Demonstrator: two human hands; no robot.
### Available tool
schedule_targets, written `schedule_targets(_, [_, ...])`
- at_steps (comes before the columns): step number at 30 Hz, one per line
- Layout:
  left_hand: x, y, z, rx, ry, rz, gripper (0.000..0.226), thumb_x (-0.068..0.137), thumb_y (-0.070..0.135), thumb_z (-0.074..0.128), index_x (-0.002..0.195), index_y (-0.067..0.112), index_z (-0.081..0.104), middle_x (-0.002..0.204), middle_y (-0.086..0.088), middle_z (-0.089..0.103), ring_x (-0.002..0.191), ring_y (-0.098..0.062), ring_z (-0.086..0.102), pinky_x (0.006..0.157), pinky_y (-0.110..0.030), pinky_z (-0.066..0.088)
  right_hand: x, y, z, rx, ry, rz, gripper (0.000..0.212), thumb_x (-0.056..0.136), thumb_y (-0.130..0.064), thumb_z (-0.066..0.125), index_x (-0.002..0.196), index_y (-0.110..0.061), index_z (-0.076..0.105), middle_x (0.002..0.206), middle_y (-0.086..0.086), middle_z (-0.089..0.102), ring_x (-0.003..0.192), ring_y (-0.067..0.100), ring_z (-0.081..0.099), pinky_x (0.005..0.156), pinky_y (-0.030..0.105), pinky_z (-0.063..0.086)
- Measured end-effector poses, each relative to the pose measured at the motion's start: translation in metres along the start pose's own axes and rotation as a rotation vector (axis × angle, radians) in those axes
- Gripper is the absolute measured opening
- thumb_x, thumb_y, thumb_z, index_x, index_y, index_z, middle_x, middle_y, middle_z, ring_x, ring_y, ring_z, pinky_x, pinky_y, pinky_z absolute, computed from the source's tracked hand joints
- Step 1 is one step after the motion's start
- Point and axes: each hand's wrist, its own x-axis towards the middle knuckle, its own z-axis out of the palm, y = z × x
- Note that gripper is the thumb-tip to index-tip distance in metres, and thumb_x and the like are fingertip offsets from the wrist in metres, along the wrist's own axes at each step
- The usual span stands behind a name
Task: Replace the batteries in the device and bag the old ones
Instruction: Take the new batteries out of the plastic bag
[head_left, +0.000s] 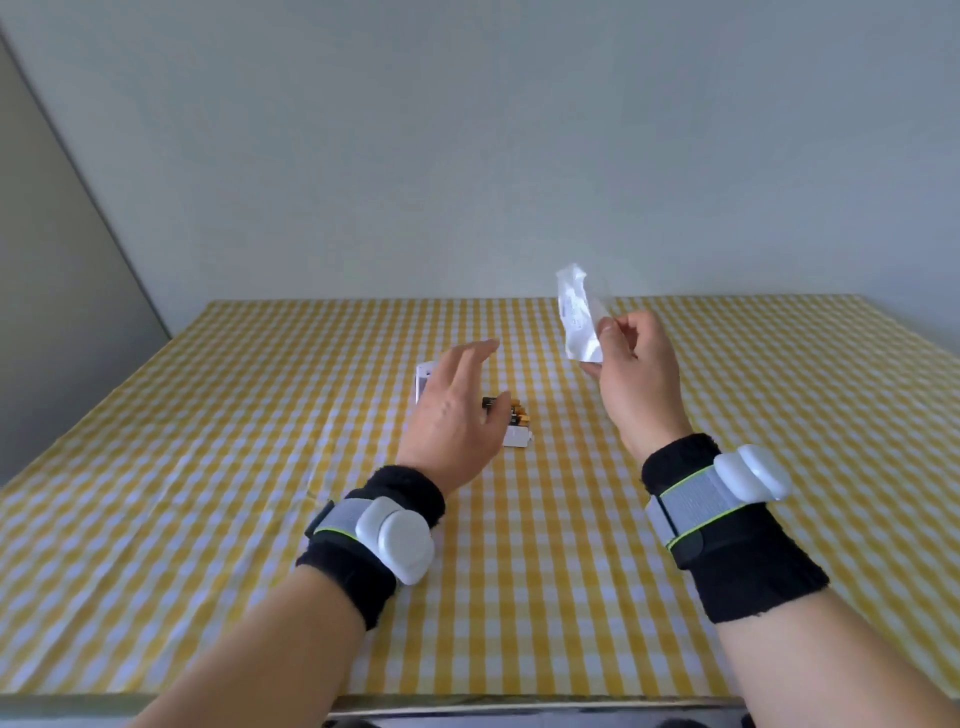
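Wrist sensors (400, 540) nearest, strapped on your black bands. Your left hand (457, 415) hovers over device (519, 439) and batteries (517, 413) mid-counter (519, 597), fingers straight, spread, holding nothing. Your right hand (639, 379) pinches clear bag (579, 322) aloft. Likely bagging step. Next: pick up old battery, get bag mouth open.

Clear bag (579, 317) aloft; batteries (518, 413) by device (519, 439).
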Motion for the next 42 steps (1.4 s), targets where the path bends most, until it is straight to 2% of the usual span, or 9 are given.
schedule_targets(3, [-0.009, 0.027, -0.007, -0.009, -0.083, -0.032, 0.092, 0.097, 0.042, 0.075, 0.169, 0.017, 0.023, 0.167, -0.006, 0.040, 0.149, -0.022, 0.043, 0.118, -0.006, 0.017, -0.022, -0.035, -0.007, 0.031, -0.048, -0.047, 0.020, 0.108, -0.029, 0.053, 0.111, -0.011, 0.059, 0.096, -0.004, 0.061, 0.082, 0.009, 0.068, 0.081, 0.038, 0.065])
schedule_targets(5, [-0.015, 0.045, -0.016, -0.061, -0.067, -0.093, 0.108, 0.094, 0.050, 0.077, 0.172, 0.019, 0.009, 0.176, -0.002, 0.026, 0.159, -0.015, 0.024, 0.117, -0.008, 0.006, -0.042, -0.058, -0.012, 0.066, -0.115, -0.087, 0.018, 0.108, -0.027, 0.055, 0.109, -0.010, 0.060, 0.099, -0.002, 0.062, 0.078, 0.004, 0.068, 0.076, 0.031, 0.065])
schedule_targets(11, [-0.034, 0.075, -0.044, -0.182, 0.120, -0.154, 0.086, 0.098, 0.030, 0.065, 0.169, 0.015, 0.018, 0.166, -0.007, 0.042, 0.146, -0.020, 0.043, 0.113, -0.025, 0.035, -0.096, -0.107, -0.022, 0.171, -0.384, -0.091, 0.017, 0.106, -0.025, 0.059, 0.102, -0.010, 0.062, 0.092, -0.004, 0.061, 0.065, 0.003, 0.072, 0.084, 0.056, 0.064])
schedule_targets(14, [-0.042, 0.079, -0.062, -0.295, 0.148, -0.232, 0.058, 0.098, 0.005, 0.052, 0.154, 0.019, 0.045, 0.136, 0.002, 0.066, 0.113, -0.016, 0.066, 0.094, -0.021, 0.051, -0.110, -0.118, -0.025, 0.176, -0.474, -0.107, 0.022, 0.107, -0.031, 0.058, 0.106, -0.010, 0.064, 0.087, -0.014, 0.066, 0.077, 0.008, 0.075, 0.088, 0.050, 0.065])
schedule_targets(17, [-0.051, 0.085, -0.078, -0.534, 0.180, -0.404, 0.031, 0.107, 0.021, 0.045, 0.134, 0.016, 0.059, 0.113, -0.001, 0.073, 0.101, -0.019, 0.072, 0.090, -0.039, 0.059, -0.116, -0.112, -0.033, 0.101, -0.459, -0.088, 0.025, 0.106, -0.040, 0.058, 0.112, -0.017, 0.064, 0.105, -0.007, 0.075, 0.100, 0.013, 0.076, 0.092, 0.042, 0.063])
schedule_targets(22, [-0.064, 0.103, -0.093, -1.009, 0.188, -0.673, 0.030, 0.113, 0.015, 0.049, 0.140, 0.006, 0.059, 0.129, -0.014, 0.072, 0.116, -0.029, 0.072, 0.094, -0.044, 0.063, -0.124, -0.080, -0.054, -0.192, -0.366, 0.113, 0.040, 0.103, -0.049, 0.057, 0.130, -0.019, 0.058, 0.110, -0.007, 0.066, 0.089, 0.005, 0.065, 0.071, 0.025, 0.053])
schedule_targets(27, [-0.078, 0.122, -0.096, -1.250, 0.143, -0.757, 0.018, 0.113, 0.011, 0.050, 0.122, 0.012, 0.065, 0.117, -0.010, 0.078, 0.104, -0.025, 0.079, 0.089, -0.039, 0.065, -0.131, -0.053, -0.056, -0.096, -0.458, 0.278, 0.044, 0.105, -0.047, 0.055, 0.122, -0.007, 0.066, 0.103, 0.011, 0.076, 0.091, 0.020, 0.073, 0.087, 0.044, 0.063])
schedule_targets(31, [-0.088, 0.117, -0.093, -1.306, 0.099, -0.772, 0.027, 0.112, 0.013, 0.053, 0.136, 0.007, 0.063, 0.133, -0.018, 0.075, 0.120, -0.034, 0.075, 0.104, -0.048, 0.060, -0.132, -0.052, -0.051, 0.100, -0.488, 0.288, 0.021, 0.107, -0.026, 0.061, 0.106, -0.010, 0.073, 0.100, 0.010, 0.080, 0.085, 0.019, 0.077, 0.074, 0.031, 0.062])
schedule_targets(42, [-0.082, 0.070, -0.128, -1.061, 0.527, -1.001, 0.056, 0.103, 0.019, 0.065, 0.151, 0.014, 0.037, 0.130, -0.005, 0.060, 0.100, -0.013, 0.065, 0.077, -0.024, 0.052, -0.110, -0.082, -0.033, 0.147, -0.341, 0.185, 0.011, 0.102, -0.014, 0.066, 0.093, -0.015, 0.071, 0.090, 0.005, 0.074, 0.075, 0.016, 0.071, 0.067, 0.029, 0.058])
